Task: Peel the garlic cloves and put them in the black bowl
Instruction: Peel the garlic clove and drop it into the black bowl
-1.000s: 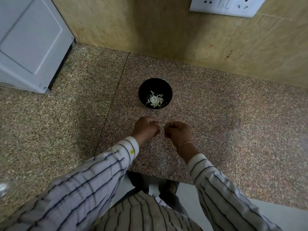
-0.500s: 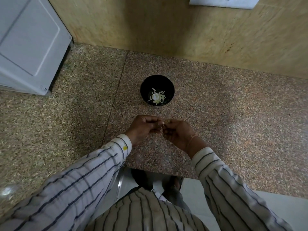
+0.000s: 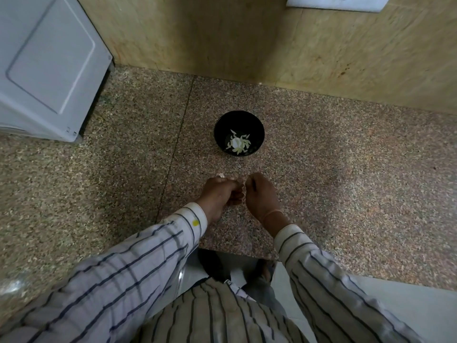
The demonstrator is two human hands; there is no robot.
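White sleeves (image 3: 138, 263) with dark stripes; thin bangle (image 3: 272, 213) on right wrist.

Speckled granite counter (image 3: 346, 181), black bowl (image 3: 222, 127); white appliance (image 3: 49, 70), peel scrap (image 3: 220, 175)

You are looking down at a speckled granite counter (image 3: 346, 181), with a thin dark seam (image 3: 178, 134) running from the back wall toward its front edge. At your far left a white appliance (image 3: 47, 65) stands on it, against the beige stone wall (image 3: 222, 33). A white switch plate (image 3: 336, 2) shows at the top edge. Pale floor (image 3: 408, 308) lies below the counter's front edge.
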